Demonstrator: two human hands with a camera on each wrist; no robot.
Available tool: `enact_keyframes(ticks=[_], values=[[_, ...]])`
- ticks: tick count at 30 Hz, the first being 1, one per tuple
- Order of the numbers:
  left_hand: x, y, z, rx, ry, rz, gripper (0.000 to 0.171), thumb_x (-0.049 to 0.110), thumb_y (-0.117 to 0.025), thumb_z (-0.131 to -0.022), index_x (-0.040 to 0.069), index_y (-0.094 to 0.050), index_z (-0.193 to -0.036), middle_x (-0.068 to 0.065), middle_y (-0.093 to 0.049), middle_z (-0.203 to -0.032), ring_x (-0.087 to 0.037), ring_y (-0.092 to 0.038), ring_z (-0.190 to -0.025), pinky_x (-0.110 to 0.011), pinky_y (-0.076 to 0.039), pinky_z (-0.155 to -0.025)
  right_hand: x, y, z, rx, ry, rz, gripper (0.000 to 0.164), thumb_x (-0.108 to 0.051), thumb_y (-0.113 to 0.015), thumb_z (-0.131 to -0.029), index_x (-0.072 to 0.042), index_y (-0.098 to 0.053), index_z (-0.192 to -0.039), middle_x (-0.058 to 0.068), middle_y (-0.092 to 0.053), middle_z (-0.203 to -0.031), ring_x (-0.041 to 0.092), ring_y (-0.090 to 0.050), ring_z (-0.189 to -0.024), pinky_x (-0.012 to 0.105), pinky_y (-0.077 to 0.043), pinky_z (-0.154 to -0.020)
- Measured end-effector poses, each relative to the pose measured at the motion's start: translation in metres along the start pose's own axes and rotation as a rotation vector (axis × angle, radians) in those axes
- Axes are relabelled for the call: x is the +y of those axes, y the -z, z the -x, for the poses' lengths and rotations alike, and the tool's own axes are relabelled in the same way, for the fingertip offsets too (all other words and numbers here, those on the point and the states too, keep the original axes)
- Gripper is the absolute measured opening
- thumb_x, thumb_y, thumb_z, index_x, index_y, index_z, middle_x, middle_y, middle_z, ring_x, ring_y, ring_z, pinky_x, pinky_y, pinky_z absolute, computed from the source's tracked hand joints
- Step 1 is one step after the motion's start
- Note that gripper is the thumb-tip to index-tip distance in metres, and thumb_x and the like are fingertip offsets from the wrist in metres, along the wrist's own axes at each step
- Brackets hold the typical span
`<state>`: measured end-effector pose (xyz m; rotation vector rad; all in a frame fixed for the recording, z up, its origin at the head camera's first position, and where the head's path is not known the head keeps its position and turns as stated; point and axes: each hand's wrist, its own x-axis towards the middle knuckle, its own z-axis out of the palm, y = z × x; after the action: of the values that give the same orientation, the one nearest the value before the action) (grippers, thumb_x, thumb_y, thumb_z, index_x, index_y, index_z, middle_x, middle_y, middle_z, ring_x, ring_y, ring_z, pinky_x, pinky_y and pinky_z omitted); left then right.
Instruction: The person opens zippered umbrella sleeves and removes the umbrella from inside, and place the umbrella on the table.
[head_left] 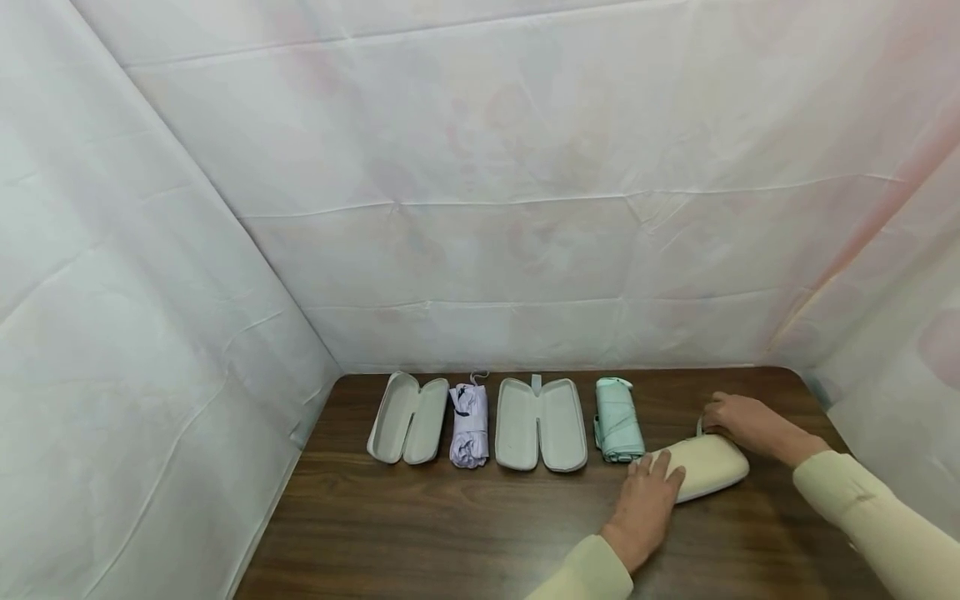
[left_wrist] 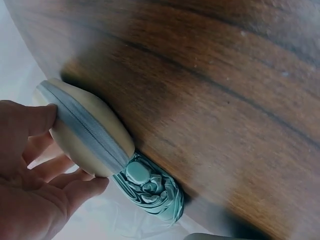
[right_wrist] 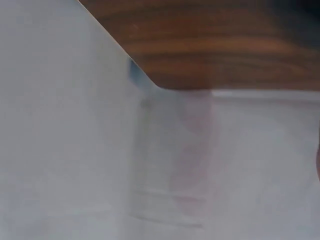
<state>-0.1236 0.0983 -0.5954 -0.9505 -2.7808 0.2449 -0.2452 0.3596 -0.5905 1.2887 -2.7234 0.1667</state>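
A closed cream zip case point(head_left: 705, 468) lies at the right of the table. My left hand point(head_left: 643, 507) grips its near left end. In the left wrist view, the thumb presses by the grey zipper point(left_wrist: 89, 127) and the other fingers wrap over the shell. At the case's far edge, my right hand point(head_left: 744, 423) pinches a small grey strap point(head_left: 700, 427). Just left of the case is a rolled mint-green folding umbrella point(head_left: 619, 421), its button-like handle end point(left_wrist: 138, 172) showing close up. The right wrist view catches only a sliver of hand at its right edge.
Further left on the brown wooden table point(head_left: 450, 533) lie an opened grey-lined case point(head_left: 562, 425), a folded lilac umbrella point(head_left: 470, 425) and another opened case point(head_left: 427, 421). White patterned sheeting point(head_left: 480, 250) hangs behind and at both sides.
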Motion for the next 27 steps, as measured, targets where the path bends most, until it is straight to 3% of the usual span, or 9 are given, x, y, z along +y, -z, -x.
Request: enact_keyframes(ticks=[5, 10, 12, 13, 15, 17, 18, 23, 27], values=[[0.0, 0.001, 0.0, -0.027, 0.012, 0.013, 0.063, 0.039, -0.084, -0.091, 0.038, -0.058, -0.148, 0.006, -0.051, -0.156, -0.014, -0.055, -0.136, -0.027, -0.05, -0.106, 0.003, -0.012, 0.011, 0.18, 0.063, 0.053, 0.035, 0.011, -0.081, -0.074, -0.022, -0.079, -0.086, -0.009, -0.07, -0.086, 0.01, -0.05, -0.079, 0.027, -0.048, -0.06], [0.0, 0.003, 0.001, -0.036, 0.022, 0.03, 0.065, 0.042, -0.085, -0.089, 0.038, -0.058, -0.148, 0.005, -0.053, -0.155, -0.014, -0.055, -0.136, -0.027, -0.05, -0.107, 0.004, -0.017, 0.018, 0.278, 0.09, 0.089, 0.037, 0.013, -0.08, -0.069, -0.019, -0.079, -0.088, -0.005, -0.07, -0.087, 0.013, -0.051, -0.08, 0.029, -0.049, -0.061], [0.0, 0.004, 0.001, -0.037, 0.025, 0.035, 0.065, 0.043, -0.085, -0.089, 0.038, -0.059, -0.148, 0.005, -0.053, -0.155, -0.013, -0.055, -0.136, -0.027, -0.05, -0.107, 0.005, -0.018, 0.02, 0.304, 0.103, 0.099, 0.024, 0.006, -0.072, -0.09, -0.017, -0.08, -0.09, -0.002, -0.072, -0.089, 0.016, -0.053, -0.081, 0.031, -0.051, -0.061], [0.0, 0.004, 0.0, -0.039, 0.028, 0.034, 0.065, 0.043, -0.085, -0.089, 0.038, -0.059, -0.148, 0.005, -0.053, -0.155, -0.013, -0.055, -0.136, -0.027, -0.05, -0.107, 0.006, -0.019, 0.021, 0.319, 0.106, 0.107, 0.026, 0.0, -0.062, -0.102, -0.016, -0.08, -0.09, -0.001, -0.072, -0.089, 0.017, -0.054, -0.082, 0.032, -0.051, -0.061], [0.0, 0.005, 0.0, -0.042, 0.03, 0.036, 0.065, 0.043, -0.085, -0.089, 0.038, -0.059, -0.148, 0.005, -0.053, -0.155, -0.013, -0.055, -0.136, -0.027, -0.05, -0.108, 0.008, -0.02, 0.024, 0.343, 0.109, 0.12, 0.049, -0.017, -0.037, -0.116, -0.016, -0.079, -0.091, 0.0, -0.073, -0.089, 0.02, -0.055, -0.082, 0.034, -0.05, -0.061], [0.001, 0.005, -0.001, -0.047, 0.035, 0.043, 0.065, 0.042, -0.085, -0.089, 0.038, -0.058, -0.148, 0.005, -0.053, -0.155, -0.013, -0.054, -0.137, -0.028, -0.05, -0.109, 0.01, -0.021, 0.026, 0.359, 0.107, 0.136, 0.073, -0.032, -0.013, -0.115, -0.016, -0.079, -0.09, 0.0, -0.072, -0.088, 0.021, -0.055, -0.082, 0.035, -0.048, -0.06], [0.001, 0.005, -0.001, -0.051, 0.038, 0.045, 0.065, 0.043, -0.085, -0.089, 0.038, -0.058, -0.148, 0.005, -0.053, -0.155, -0.013, -0.054, -0.137, -0.028, -0.05, -0.109, 0.01, -0.022, 0.027, 0.364, 0.104, 0.142, 0.076, -0.033, -0.009, -0.113, -0.016, -0.079, -0.09, 0.0, -0.072, -0.088, 0.021, -0.056, -0.082, 0.035, -0.047, -0.059], [0.003, 0.003, 0.0, -0.073, 0.046, 0.046, 0.069, 0.046, -0.086, -0.087, 0.039, -0.057, -0.149, 0.006, -0.052, -0.156, -0.013, -0.053, -0.139, -0.028, -0.048, -0.11, 0.008, -0.022, 0.034, 0.367, 0.094, 0.167, 0.079, -0.034, -0.006, -0.113, -0.015, -0.08, -0.092, 0.001, -0.073, -0.088, 0.022, -0.058, -0.084, 0.04, -0.05, -0.063], [0.003, 0.001, 0.002, -0.086, 0.043, 0.045, 0.073, 0.048, -0.087, -0.085, 0.039, -0.056, -0.15, 0.007, -0.052, -0.156, -0.014, -0.053, -0.139, -0.029, -0.048, -0.11, 0.006, -0.022, 0.041, 0.37, 0.104, 0.178, 0.075, -0.033, -0.012, -0.116, -0.012, -0.08, -0.095, 0.002, -0.073, -0.089, 0.024, -0.06, -0.086, 0.045, -0.052, -0.068]])
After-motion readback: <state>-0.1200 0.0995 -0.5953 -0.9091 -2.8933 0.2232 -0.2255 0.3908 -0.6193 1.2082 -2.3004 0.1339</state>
